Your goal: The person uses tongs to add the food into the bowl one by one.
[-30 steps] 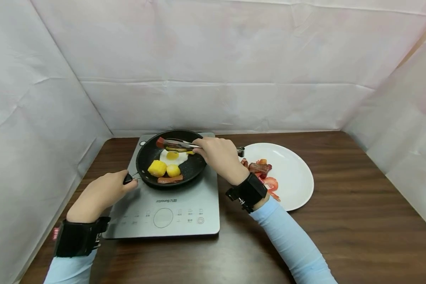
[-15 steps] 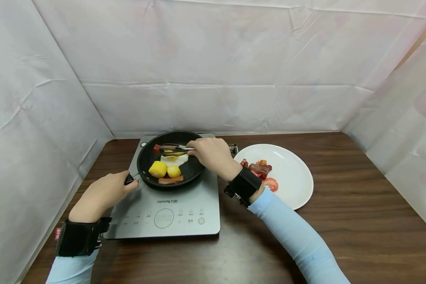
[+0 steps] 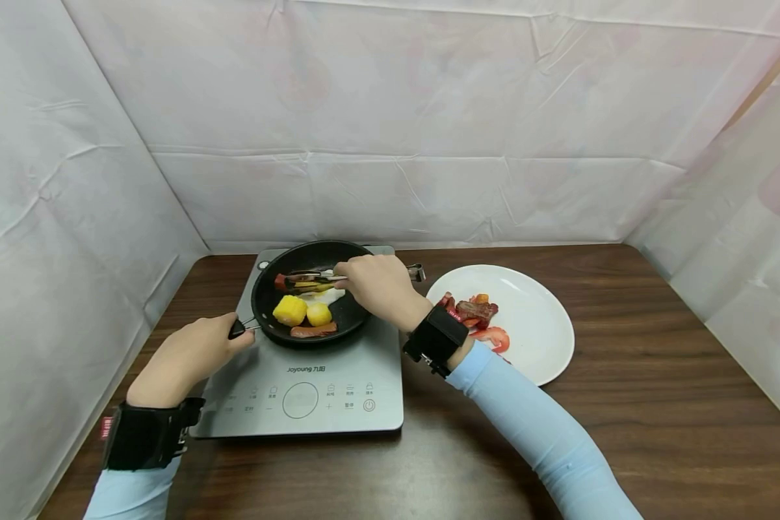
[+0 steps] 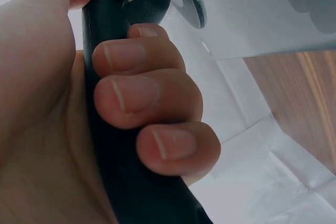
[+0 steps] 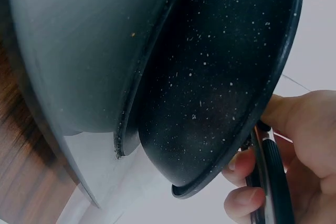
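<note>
My left hand [image 3: 191, 354] grips the black handle [image 4: 142, 166] of a frying pan [image 3: 351, 307], fingers curled round it in the left wrist view. The pan sits on a silver induction cooker. My right hand [image 3: 383, 285] holds metal tongs [image 3: 417, 272] with black grips over the pan. A reddish strip of food [image 3: 281, 282] shows at the tongs' tips. Beneath them a fried egg [image 3: 327, 297] is partly covered. Nearer me in the pan lie a yellow corn-like chunk [image 3: 290, 310], a round yellow piece [image 3: 318, 313] and a brownish-red strip [image 3: 313, 330].
The induction cooker [image 3: 299, 426] has its control panel facing me. To its right, a white plate [image 3: 539, 325] carries pieces of meat [image 3: 477, 310] and a tomato slice [image 3: 494, 337]. The brown wooden table [image 3: 650, 347] is bounded by white sheeting [image 3: 429, 195].
My right hand has shifted left with the tongs. Their tips and the reddish strip have come left and nearer to me, covering more of the egg. My left hand stays on the handle.
</note>
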Available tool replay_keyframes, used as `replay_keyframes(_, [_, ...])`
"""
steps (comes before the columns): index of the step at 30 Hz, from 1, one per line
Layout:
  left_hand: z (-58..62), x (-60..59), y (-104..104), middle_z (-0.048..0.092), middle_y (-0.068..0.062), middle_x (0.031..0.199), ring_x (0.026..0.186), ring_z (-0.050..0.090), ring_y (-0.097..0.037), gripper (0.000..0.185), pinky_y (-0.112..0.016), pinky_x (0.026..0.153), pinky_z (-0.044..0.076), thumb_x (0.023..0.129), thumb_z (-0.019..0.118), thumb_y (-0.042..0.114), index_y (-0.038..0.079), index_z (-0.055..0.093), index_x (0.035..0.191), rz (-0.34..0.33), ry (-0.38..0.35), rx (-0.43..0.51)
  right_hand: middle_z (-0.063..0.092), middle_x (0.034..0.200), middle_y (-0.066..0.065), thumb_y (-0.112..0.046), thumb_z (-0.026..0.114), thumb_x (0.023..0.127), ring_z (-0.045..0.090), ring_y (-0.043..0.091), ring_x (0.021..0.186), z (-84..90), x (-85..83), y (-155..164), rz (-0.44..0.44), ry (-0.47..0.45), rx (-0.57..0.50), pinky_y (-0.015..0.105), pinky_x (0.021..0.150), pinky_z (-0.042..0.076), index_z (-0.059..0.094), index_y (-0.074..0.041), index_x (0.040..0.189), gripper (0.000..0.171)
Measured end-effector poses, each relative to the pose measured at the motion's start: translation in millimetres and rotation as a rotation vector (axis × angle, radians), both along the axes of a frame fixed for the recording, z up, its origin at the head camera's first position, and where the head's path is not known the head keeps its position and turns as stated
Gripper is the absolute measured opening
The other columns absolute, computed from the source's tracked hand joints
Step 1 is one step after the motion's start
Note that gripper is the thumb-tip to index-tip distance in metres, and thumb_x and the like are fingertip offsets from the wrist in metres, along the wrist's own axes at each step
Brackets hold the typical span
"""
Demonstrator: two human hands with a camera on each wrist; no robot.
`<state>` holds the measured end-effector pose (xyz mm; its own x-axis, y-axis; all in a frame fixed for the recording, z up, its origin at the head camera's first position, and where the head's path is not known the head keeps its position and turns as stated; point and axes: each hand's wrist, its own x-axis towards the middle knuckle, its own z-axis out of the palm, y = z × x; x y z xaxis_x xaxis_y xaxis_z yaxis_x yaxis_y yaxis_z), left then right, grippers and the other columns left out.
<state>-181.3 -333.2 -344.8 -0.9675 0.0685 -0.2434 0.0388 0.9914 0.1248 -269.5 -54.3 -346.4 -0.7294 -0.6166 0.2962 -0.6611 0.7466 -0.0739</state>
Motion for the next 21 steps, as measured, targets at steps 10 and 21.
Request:
replay_keyframes(10, [0.0, -0.2, -0.8, 0.064, -0.035, 0.124, 0.1, 0.068, -0.041, 0.072, -0.058, 0.083, 0.053, 0.102, 0.047, 0.045, -0.015, 0.045, 0.142, 0.005, -0.003, -0.008, 0.075, 0.112, -0.001, -0.04, 0.058, 0.102, 0.07, 0.017, 0.087, 0.4, -0.1, -0.3, 0.015, -0.028, 0.028, 0.031, 0.059, 0.051, 0.069, -0.02, 0.129, 0.036])
replay_keyframes(21, [1.1, 2.0, -1.6, 0.069, -0.024, 0.106, 0.081, 0.062, -0.026, 0.069, -0.048, 0.072, 0.051, 0.101, 0.047, 0.043, -0.014, 0.046, 0.141, 0.011, -0.008, 0.014, 0.072, 0.114, 0.0, -0.044, 0.058, 0.102, 0.07, 0.017, 0.093, -1.8, 0.1, 0.6, 0.013, -0.061, 0.036, 0.033, 0.069, 0.055, 0.066, -0.02, 0.134, 0.041])
